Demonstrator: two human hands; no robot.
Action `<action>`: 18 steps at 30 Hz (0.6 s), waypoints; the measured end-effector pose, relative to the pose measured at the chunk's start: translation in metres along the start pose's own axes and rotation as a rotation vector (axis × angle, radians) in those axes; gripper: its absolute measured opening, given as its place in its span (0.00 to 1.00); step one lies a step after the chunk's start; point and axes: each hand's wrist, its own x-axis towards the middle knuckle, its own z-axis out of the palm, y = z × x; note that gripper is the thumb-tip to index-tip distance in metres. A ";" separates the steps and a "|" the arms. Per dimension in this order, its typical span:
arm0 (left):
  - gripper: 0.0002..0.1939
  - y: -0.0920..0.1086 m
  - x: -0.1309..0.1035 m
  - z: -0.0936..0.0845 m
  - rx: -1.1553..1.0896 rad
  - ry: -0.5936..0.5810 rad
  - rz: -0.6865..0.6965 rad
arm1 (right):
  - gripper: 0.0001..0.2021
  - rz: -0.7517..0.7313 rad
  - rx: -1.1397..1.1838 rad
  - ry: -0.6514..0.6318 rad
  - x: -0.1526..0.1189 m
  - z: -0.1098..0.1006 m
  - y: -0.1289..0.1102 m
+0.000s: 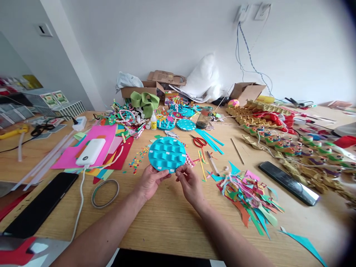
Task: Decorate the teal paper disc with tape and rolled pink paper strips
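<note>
A round blue paper disc (pixel 167 157) with raised wavy strips and small white squares is tilted up above the table. My left hand (pixel 151 181) grips its lower edge, thumb in front. At the lower right edge my right hand (pixel 189 183) is closed in a pinch against the disc; anything small between those fingertips is hidden. Behind the disc lie a flat blue disc with white dots (pixel 186 125) and another blue disc (pixel 166 124) carrying paper cut-outs. A small glue bottle (pixel 153 121) stands beside them. Red-handled scissors (pixel 199 141) and blue paper strips (pixel 210 140) lie to the right.
Paper scraps (pixel 251 200) are heaped at the right, near a dark phone (pixel 288 182). Egg-carton pieces (pixel 303 148) fill the far right. At left are a tape roll (pixel 94 200), a cabled white power bank (pixel 90 152) and a black phone (pixel 41 204). A glass jar (pixel 204 118) stands behind.
</note>
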 end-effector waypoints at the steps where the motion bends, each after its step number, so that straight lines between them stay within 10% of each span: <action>1: 0.19 -0.002 0.000 0.001 0.013 0.026 0.008 | 0.07 0.000 -0.009 -0.007 -0.001 0.002 0.000; 18: 0.22 -0.003 0.004 -0.003 0.053 0.256 0.174 | 0.09 0.053 0.018 -0.160 -0.011 0.016 0.009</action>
